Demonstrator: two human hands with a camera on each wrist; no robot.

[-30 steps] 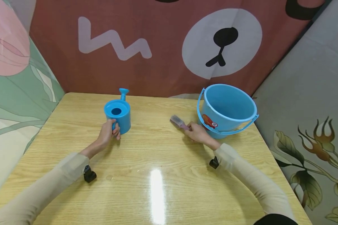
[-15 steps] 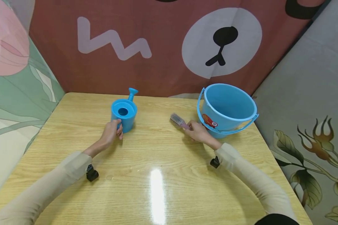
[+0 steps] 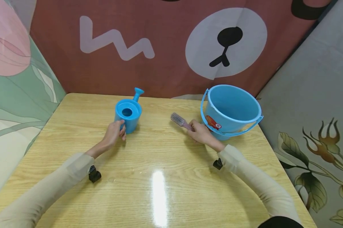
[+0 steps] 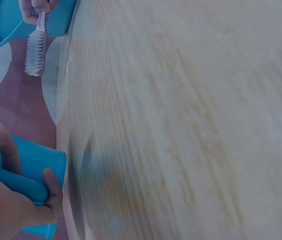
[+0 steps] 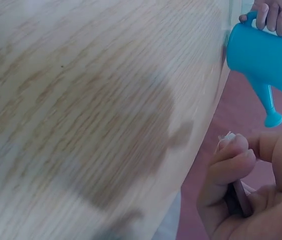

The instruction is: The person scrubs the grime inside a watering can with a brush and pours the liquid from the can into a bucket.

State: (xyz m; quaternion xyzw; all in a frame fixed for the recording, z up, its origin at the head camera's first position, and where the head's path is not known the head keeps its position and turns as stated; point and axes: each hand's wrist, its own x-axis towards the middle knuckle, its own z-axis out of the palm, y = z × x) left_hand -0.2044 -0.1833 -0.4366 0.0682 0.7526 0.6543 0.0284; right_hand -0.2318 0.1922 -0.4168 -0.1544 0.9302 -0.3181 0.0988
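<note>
On the left of the head view, my left hand (image 3: 114, 134) grips the handle of a blue watering can (image 3: 131, 122). The can is upright, its spout pointing back and to the right; in the left wrist view my fingers wrap its handle (image 4: 18, 182). To the right, my right hand (image 3: 200, 133) holds a small brush (image 3: 178, 119) by its pinkish handle, bristle end toward the can. Curled fingers hide most of that handle in the right wrist view, where the watering can (image 5: 260, 55) hangs at top right, held by the left hand.
A large blue bucket (image 3: 231, 123) with a red label stands right behind my right hand, its handle lowered toward the front. Both lie over a wood-grain table (image 3: 125, 186), backed by a brown bear-print cloth (image 3: 165, 76). Patterned cloths line the left and right sides.
My left hand has carried the watering can to the right, its spout swinging slightly rightward. The brush head has shifted a little left and up while the right hand stays nearly still.
</note>
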